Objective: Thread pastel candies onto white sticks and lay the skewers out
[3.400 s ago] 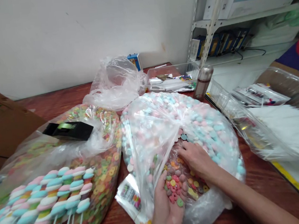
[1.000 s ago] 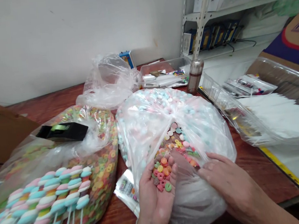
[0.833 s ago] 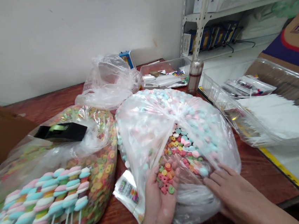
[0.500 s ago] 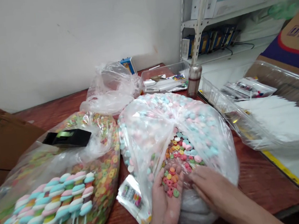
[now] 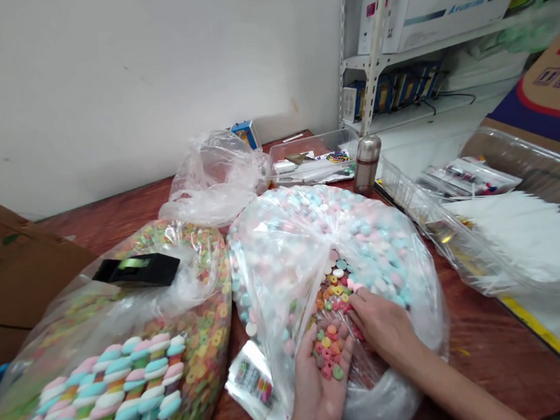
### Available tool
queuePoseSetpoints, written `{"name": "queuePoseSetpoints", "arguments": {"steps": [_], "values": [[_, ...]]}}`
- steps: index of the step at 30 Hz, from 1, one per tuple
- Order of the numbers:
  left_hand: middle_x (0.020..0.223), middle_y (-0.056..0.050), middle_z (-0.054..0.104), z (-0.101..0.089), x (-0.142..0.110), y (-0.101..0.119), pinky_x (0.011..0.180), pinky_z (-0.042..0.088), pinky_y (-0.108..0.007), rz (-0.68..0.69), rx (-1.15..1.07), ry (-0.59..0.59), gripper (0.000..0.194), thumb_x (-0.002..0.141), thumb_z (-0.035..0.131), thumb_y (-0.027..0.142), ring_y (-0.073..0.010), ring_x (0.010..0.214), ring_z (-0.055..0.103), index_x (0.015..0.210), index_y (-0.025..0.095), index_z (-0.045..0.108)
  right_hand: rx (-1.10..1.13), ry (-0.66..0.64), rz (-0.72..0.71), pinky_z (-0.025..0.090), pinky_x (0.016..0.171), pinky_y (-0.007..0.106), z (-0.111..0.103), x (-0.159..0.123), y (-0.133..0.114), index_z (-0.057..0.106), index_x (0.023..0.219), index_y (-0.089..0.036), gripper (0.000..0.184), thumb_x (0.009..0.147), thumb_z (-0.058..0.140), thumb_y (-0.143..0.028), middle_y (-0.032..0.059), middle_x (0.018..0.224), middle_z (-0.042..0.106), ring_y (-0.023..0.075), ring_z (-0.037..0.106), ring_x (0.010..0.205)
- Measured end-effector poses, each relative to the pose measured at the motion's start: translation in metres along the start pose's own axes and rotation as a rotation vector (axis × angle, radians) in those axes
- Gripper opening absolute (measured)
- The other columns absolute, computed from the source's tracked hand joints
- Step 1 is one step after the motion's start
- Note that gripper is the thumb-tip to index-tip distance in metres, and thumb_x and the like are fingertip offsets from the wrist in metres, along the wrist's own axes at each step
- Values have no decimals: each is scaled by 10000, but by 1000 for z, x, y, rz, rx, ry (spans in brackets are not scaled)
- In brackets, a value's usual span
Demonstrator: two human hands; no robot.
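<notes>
"Status?"
"I see the left hand (image 5: 313,391) loosely cupped, holding candy rings (image 5: 327,354); right hand (image 5: 383,325) narrowed at loose candy (image 5: 331,293) in the bag (image 5: 373,407) opening (pinching any? can't tell)."

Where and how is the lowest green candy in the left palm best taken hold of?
By its rim, probably, coming from the right: this green candy is round and lies at the lower-right edge of the pile, neighbours left and beyond.

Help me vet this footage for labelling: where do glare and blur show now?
Head view: white glare on the bag of pink-and-blue sweets; head view: bright shine on the silver packet; head view: green plastic at upper right looks blurred.
</notes>
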State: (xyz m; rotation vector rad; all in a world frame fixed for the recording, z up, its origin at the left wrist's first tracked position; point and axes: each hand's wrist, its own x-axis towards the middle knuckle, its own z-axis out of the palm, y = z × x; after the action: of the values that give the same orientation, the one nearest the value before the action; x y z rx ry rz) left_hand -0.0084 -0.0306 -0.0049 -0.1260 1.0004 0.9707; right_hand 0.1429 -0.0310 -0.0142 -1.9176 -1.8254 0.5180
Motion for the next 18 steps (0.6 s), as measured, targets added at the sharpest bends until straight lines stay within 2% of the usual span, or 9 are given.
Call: {"name": "queuePoseSetpoints", "arguments": {"steps": [3, 5, 7, 9, 13, 15, 18], "values": [[915, -141, 733, -2, 1, 0, 800, 590, -392, -22, -3, 2, 205, 846, 604, 182, -229, 801, 724, 1031, 95, 622, 149, -14, 36, 427, 653, 267, -3, -6, 14, 521, 833, -212, 151, 941, 438, -278, 30, 836, 614, 178, 602, 755], [914, -140, 728, -3, 2, 0, 827, 581, -413, -35, 8, -8, 195, 847, 608, 200, -238, 821, 721, 1011, 96, 622, 260, -43, 83, 437, 548, 238, -11, -15, 26, 481, 879, -214, 203, 975, 373, -357, -15, 696, 595, 149, 591, 600], [903, -131, 725, -3, 2, -1, 846, 573, -436, -44, 22, -4, 181, 853, 599, 204, -242, 830, 719, 1003, 106, 619, 351, -84, 123, 397, 427, 220, -18, -23, 35, 451, 901, -216, 274, 1000, 276, -402, -60, 564, 549, 126, 524, 436], [900, -123, 724, -3, 2, -2, 848, 572, -445, -44, 34, 6, 181, 856, 594, 197, -240, 833, 718, 1017, 117, 613, 409, -133, 119, 379, 400, 217, -22, -27, 36, 466, 886, -218, 286, 996, 292, -417, -74, 516, 541, 117, 484, 387], [924, -137, 723, -5, 3, -1, 834, 577, -436, -37, 39, 0, 196, 858, 593, 199, -240, 835, 717, 1029, 106, 609, 405, -149, 43, 437, 610, 255, -24, -21, 22, 583, 783, -211, 186, 895, 523, -347, -9, 682, 627, 150, 570, 631], [925, -139, 722, -6, 3, 0, 837, 578, -429, -39, 38, 3, 199, 858, 593, 200, -237, 829, 717, 1025, 94, 615, 374, -111, 39, 423, 690, 288, -25, -18, 17, 619, 762, -210, 177, 875, 521, -305, 19, 755, 620, 173, 561, 722], [907, -132, 722, -6, 3, 0, 835, 579, -415, -31, 42, 5, 193, 854, 597, 198, -229, 820, 717, 1012, 91, 628, 391, -101, 51, 417, 705, 302, -27, -17, 18, 650, 785, -213, 220, 889, 477, -300, 28, 749, 611, 177, 552, 721]]}}
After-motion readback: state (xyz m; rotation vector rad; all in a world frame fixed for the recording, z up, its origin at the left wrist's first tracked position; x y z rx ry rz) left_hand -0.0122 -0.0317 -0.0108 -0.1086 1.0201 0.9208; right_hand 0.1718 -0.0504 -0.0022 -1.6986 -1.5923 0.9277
